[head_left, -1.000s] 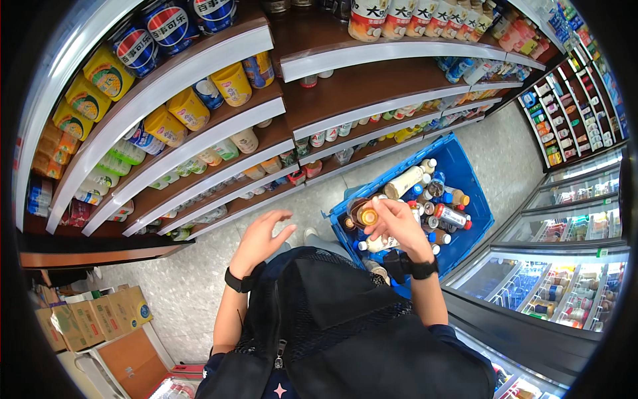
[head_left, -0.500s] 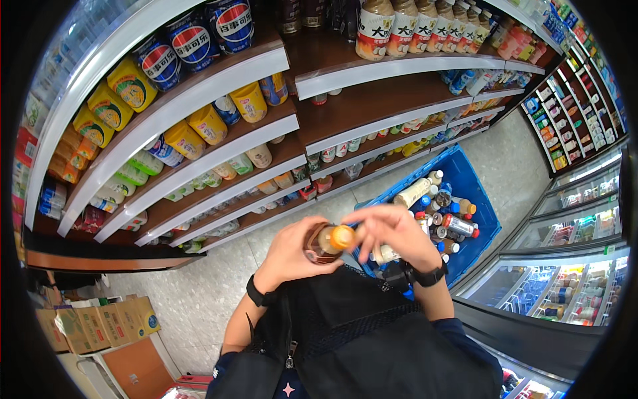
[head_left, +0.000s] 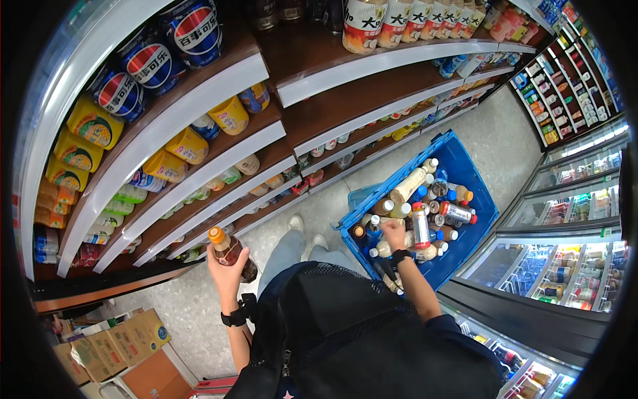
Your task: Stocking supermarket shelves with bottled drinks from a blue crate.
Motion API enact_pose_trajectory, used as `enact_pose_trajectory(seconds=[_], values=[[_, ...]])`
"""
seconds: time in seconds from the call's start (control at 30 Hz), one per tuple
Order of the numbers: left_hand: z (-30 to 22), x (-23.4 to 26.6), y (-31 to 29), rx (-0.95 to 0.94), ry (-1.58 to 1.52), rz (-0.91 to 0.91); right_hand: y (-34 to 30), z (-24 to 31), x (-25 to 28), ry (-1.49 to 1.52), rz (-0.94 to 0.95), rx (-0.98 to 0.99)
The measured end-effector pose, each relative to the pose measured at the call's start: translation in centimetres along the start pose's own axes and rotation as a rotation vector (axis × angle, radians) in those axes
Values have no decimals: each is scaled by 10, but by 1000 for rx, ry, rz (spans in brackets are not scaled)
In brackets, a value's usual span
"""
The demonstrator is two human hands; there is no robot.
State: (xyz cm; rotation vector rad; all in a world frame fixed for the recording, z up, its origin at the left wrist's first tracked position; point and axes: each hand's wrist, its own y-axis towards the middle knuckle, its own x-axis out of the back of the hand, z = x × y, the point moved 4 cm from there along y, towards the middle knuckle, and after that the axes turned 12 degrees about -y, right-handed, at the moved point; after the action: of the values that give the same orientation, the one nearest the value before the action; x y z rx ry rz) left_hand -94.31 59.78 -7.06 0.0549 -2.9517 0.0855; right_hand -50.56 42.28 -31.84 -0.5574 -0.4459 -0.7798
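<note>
My left hand [head_left: 226, 271] is wrapped round a brown drink bottle [head_left: 230, 251] with an orange cap, out to the left beside the shelves. The bottle leans, cap end up and to the left. My right hand [head_left: 394, 235] is down in the blue crate [head_left: 480, 229] on the floor to the right, its fingers curled together among the bottles. Whatever they grip is hidden. Just right of that hand lies a red-capped bottle [head_left: 421, 227] with a pale label. A cream-coloured bottle [head_left: 407, 186] and several others lie jumbled in the crate.
Stocked shelves [head_left: 372, 70] run along the front and left, with blue cans [head_left: 147, 65], yellow cans [head_left: 188, 145] and a row of coconut-drink bottles [head_left: 365, 25]. Glass-fronted coolers [head_left: 531, 266] line the right. Cardboard boxes [head_left: 123, 344] are stacked at the lower left.
My left hand has carried the brown bottle left, toward the shelves. My right hand has come away from its cap and gone down into the crate. The view has shifted.
</note>
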Motion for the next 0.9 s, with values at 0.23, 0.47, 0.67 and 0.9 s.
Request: enact_pose_trajectory(seconds=[0.23, 0.47, 0.67, 0.9], values=[[1, -10, 7, 67, 114, 95, 21, -22, -88, -549, 353, -296], [4, -3, 10, 96, 36, 134, 33, -1, -98, -907, 403, -98], [11, 10, 26, 67, 128, 182, 18, 26, -57, -581, 457, 99], [23, 10, 44, 104, -6, 225, -1, 183, 66, -224, 350, 205]])
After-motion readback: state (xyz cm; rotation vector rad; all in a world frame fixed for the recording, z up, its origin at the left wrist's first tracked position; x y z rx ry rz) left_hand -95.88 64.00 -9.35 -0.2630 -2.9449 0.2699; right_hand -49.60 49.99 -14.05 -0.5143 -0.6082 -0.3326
